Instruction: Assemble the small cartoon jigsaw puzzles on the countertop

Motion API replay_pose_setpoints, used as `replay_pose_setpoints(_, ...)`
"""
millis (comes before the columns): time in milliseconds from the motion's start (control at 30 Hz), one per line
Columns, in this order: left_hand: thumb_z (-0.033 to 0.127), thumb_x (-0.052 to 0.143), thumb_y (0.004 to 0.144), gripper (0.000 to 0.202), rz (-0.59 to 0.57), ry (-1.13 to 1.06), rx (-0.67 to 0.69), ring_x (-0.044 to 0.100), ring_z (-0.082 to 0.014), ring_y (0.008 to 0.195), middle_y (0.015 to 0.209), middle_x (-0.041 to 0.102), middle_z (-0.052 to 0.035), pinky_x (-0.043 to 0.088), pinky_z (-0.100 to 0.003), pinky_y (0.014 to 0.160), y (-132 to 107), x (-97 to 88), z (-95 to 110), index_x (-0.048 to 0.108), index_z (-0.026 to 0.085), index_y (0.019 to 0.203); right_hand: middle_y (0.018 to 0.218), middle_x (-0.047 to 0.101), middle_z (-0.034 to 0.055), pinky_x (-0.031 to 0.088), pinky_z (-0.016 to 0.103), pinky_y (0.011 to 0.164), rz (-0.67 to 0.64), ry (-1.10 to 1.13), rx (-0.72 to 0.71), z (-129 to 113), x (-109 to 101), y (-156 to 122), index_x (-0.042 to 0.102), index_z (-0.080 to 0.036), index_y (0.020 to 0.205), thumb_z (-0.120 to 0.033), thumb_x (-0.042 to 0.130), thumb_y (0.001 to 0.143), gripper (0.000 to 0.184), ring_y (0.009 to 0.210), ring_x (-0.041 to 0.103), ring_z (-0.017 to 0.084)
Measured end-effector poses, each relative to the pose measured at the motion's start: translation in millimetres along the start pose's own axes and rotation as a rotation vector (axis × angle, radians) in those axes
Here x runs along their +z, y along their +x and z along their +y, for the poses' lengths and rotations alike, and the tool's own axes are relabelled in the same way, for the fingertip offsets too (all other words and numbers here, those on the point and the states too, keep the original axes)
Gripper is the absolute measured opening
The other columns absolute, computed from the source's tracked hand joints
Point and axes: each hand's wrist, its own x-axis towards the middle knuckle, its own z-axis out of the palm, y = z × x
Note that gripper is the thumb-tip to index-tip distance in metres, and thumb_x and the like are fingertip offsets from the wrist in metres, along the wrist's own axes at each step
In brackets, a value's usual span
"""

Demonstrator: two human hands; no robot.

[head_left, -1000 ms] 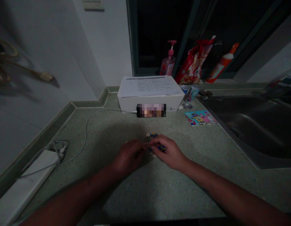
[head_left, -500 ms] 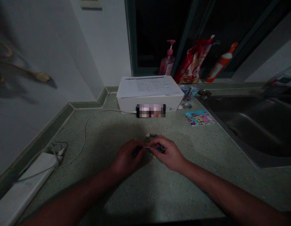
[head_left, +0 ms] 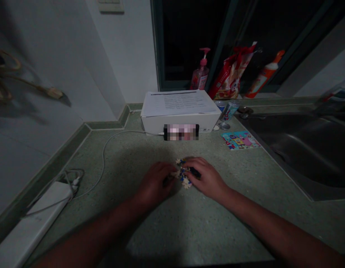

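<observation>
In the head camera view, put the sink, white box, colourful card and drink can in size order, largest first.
Largest first: stainless steel sink, white cardboard box, then colourful printed card and blue-and-silver drink can, too alike to rank, the can being farther away.

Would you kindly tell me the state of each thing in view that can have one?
Puzzle pieces, interlocked in a small cluster
Left hand, curled against them
Right hand, lying over them
White box, closed
Papers, stacked on the box
Soap bottle, upright
Can, upright
</observation>
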Motion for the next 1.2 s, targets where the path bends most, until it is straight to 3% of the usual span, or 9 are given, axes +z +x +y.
replay_pose_setpoints(100,0.027,0.080,0.090,0.042,-0.078,0.125,0.002,0.069,-0.0401,0.127,0.141,0.071,-0.0155,0.060,-0.064,0.108,-1,-1.2,-3,0.069,0.026,0.130,0.145,0.070,0.0172,0.052,0.061,0.116,-0.082,-0.141,-0.011,2,-5,-3,0.066,-0.025,0.142,-0.029,0.079,0.091,0.053,0.137,0.064,0.037)
replay_pose_setpoints(200,0.033,0.082,0.089,0.051,-0.112,0.185,0.002,0.066,-0.0444,0.131,0.145,0.068,-0.0176,0.057,-0.069,0.110,-3,-2.5,-4,0.066,0.026,0.137,0.156,0.061,0.0238,0.049,0.068,0.116,-0.148,-0.252,0.018,-1,-8,-7,0.060,-0.022,0.153,-0.036,0.087,0.083,0.076,0.145,0.058,0.045)
replay_pose_setpoints(467,0.020,0.066,0.098,0.027,-0.182,0.202,0.033,0.072,-0.0366,0.114,0.127,0.077,-0.0118,0.063,-0.059,0.100,5,-0.4,2,0.072,0.027,0.124,0.134,0.076,0.0154,0.059,0.064,0.107,-0.161,-0.218,0.042,-3,-10,-4,0.072,-0.028,0.135,-0.019,0.072,0.093,0.042,0.124,0.072,0.039)
replay_pose_setpoints(700,0.011,0.062,0.100,0.028,-0.170,0.181,0.053,0.073,-0.0306,0.108,0.119,0.079,-0.0083,0.064,-0.051,0.097,12,8.3,-1,0.073,0.025,0.122,0.123,0.079,0.0114,0.061,0.058,0.102,-0.142,-0.159,0.009,6,-5,-2,0.075,-0.029,0.122,-0.017,0.068,0.098,0.029,0.118,0.074,0.035)
replay_pose_setpoints(900,0.008,0.059,0.101,0.029,-0.130,0.122,0.022,0.075,-0.0294,0.109,0.118,0.079,-0.0096,0.067,-0.050,0.096,17,11.4,0,0.073,0.022,0.124,0.120,0.079,0.0109,0.062,0.055,0.100,-0.114,-0.120,-0.016,6,-3,0,0.074,-0.028,0.122,-0.013,0.065,0.098,0.031,0.115,0.074,0.033)
replay_pose_setpoints(1033,0.005,0.061,0.098,0.031,-0.077,0.029,-0.039,0.077,-0.0288,0.107,0.116,0.079,-0.0080,0.068,-0.050,0.096,22,14.5,0,0.074,0.026,0.116,0.126,0.076,0.0118,0.062,0.053,0.103,-0.115,-0.062,-0.058,6,-3,7,0.071,-0.026,0.129,-0.011,0.062,0.098,0.035,0.120,0.072,0.030)
replay_pose_setpoints(1100,0.004,0.063,0.096,0.033,-0.051,-0.051,-0.092,0.079,-0.0269,0.099,0.113,0.080,-0.0061,0.070,-0.047,0.090,24,14.6,-1,0.073,0.030,0.115,0.130,0.075,0.0110,0.061,0.053,0.107,-0.113,-0.037,-0.065,5,-8,11,0.068,-0.027,0.134,-0.014,0.063,0.099,0.037,0.124,0.072,0.029)
replay_pose_setpoints(1200,0.009,0.066,0.095,0.038,-0.034,-0.129,-0.132,0.080,-0.0271,0.099,0.124,0.079,-0.0083,0.072,-0.047,0.085,24,5.2,0,0.070,0.031,0.126,0.139,0.072,0.0107,0.060,0.056,0.109,-0.120,-0.098,-0.019,-1,-23,10,0.064,-0.031,0.140,-0.022,0.072,0.096,0.045,0.128,0.070,0.032)
